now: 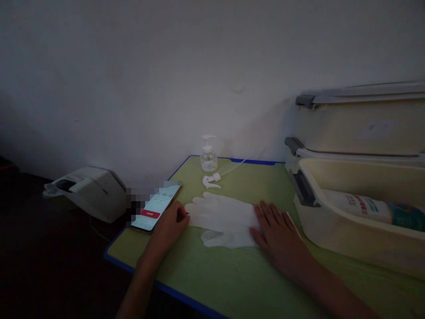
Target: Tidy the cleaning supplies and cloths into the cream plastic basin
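A white disposable glove (222, 217) lies flat on the green table (229, 274), its fingers pointing left and its thumb toward the front. My left hand (172, 220) is closed at the tip of one glove finger, pinching it between thumb and fingers. Over the cuff end, my right hand (274, 230) lies flat with its fingers spread, pressing on the glove. Just behind the glove is a white trigger spray head (211, 179) with a thin tube. A clear pump bottle (208, 159) stands upright farther back.
To the left, a phone (156, 212) with a lit screen lies close to the table's edge. An open cream storage bin (348, 248) holding a white and teal bottle (368, 208) sits on the right, with stacked bins behind. A white bin-like container (99, 195) is beyond the table's left side.
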A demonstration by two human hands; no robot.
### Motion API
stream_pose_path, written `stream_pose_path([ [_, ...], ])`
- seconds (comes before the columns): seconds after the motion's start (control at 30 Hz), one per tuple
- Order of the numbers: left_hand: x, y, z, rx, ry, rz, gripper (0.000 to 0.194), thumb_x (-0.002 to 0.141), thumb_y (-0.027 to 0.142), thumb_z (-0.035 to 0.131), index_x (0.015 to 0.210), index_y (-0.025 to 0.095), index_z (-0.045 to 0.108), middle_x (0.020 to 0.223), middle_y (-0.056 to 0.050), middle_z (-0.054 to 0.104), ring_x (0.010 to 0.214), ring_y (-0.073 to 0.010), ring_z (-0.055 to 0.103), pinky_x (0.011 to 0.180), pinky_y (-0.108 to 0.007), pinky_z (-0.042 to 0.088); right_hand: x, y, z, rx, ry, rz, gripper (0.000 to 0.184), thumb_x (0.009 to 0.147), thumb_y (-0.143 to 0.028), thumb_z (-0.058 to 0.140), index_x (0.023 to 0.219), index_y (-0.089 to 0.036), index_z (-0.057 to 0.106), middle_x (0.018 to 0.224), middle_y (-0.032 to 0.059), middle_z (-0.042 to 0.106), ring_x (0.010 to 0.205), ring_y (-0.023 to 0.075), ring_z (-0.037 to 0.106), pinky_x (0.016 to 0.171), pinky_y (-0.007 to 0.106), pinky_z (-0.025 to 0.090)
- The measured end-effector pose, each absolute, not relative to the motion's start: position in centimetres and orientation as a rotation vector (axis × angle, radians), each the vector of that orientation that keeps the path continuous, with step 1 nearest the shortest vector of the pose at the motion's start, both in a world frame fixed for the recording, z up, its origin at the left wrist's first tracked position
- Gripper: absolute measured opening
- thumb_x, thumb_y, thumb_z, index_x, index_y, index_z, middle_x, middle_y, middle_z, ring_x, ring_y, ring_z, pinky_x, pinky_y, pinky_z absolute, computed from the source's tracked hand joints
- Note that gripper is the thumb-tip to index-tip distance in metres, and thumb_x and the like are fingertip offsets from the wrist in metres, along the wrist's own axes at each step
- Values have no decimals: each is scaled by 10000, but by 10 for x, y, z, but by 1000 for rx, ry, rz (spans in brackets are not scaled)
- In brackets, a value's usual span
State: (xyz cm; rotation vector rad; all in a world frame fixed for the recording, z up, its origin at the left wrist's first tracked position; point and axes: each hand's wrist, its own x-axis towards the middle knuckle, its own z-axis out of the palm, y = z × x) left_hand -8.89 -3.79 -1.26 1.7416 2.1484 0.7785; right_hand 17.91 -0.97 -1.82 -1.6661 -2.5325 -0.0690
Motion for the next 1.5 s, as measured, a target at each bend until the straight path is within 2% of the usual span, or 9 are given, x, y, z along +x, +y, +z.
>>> stream_pose_path([
  [0.13, -91, -38, -11, 1714, 2114, 930, 71, 696, 227, 531, 688, 186, 474, 636, 19, 518, 603, -150, 502, 584, -259, 389, 180, -9, -21, -1610, -2516, -60, 578, 863, -416, 300, 1320, -74, 392, 1386, 185, 333, 1281, 335, 274, 1007, 549, 253],
  [0.27, -83, -48, -1, 1822, 2079, 1140, 66, 687, 231, 560, 674, 169, 578, 726, -12, 531, 603, -135, 480, 562, -249, 377, 180, -10, -17, -1678, -2560, -66, 576, 865, -401, 299, 1332, -72, 372, 1406, 166, 289, 1287, 330, 258, 1022, 528, 241],
  [0.4, -61, -67, 8, 1988, 1742, 955, 107, 680, 205, 610, 778, 189, 648, 821, -19, 567, 650, -123, 505, 567, -222, 386, 178, -11, -13, -1717, -2592, -61, 583, 868, -398, 310, 1348, -68, 336, 1419, 159, 254, 1296, 326, 231, 1038, 510, 220],
  [0.53, -44, -76, 8, 2042, 1628, 773, 101, 691, 116, 586, 750, 179, 637, 832, -23, 582, 759, -135, 548, 686, -227, 417, 177, -12, -12, -1729, -2607, -54, 583, 874, -400, 301, 1353, -68, 326, 1424, 153, 242, 1301, 322, 218, 1044, 502, 211],
  [0.67, -41, -75, 1, 2121, 1634, 893, 140, 741, 74, 484, 682, 156, 580, 767, -21, 563, 656, -108, 533, 626, -209, 413, 177, -12, -11, -1733, -2612, -49, 585, 877, -404, 290, 1358, -71, 316, 1428, 149, 233, 1304, 320, 209, 1047, 504, 203],
  [0.77, -42, -73, -6, 2199, 1643, 1002, 176, 773, 78, 448, 656, 152, 556, 731, -23, 565, 658, -113, 540, 633, -215, 418, 178, -13, -10, -1734, -2614, -47, 585, 879, -405, 284, 1361, -74, 310, 1428, 147, 236, 1304, 319, 208, 1046, 502, 205],
  [0.9, -46, -72, -15, 2238, 1638, 1044, 171, 798, 103, 454, 722, 157, 596, 775, -38, 590, 719, -125, 573, 669, -220, 445, 179, -13, -10, -1716, -2611, -52, 586, 875, -409, 294, 1354, -73, 326, 1422, 151, 255, 1301, 322, 218, 1045, 501, 208],
  [1.37, -52, -83, -16, 2193, 1630, 821, 220, 847, 184, 450, 840, 184, 670, 903, -50, 592, 843, -142, 574, 758, -241, 456, 178, -12, -11, -1713, -2603, -95, 570, 871, -388, 305, 1348, -78, 340, 1417, 146, 267, 1294, 315, 239, 1038, 496, 228],
  [1.5, -50, -82, -13, 2038, 1695, 879, 231, 832, 210, 454, 790, 186, 680, 909, -53, 623, 869, -159, 579, 793, -264, 446, 178, -12, -10, -1724, -2609, -83, 577, 869, -395, 306, 1346, -72, 343, 1415, 150, 268, 1290, 322, 245, 1032, 504, 237],
])
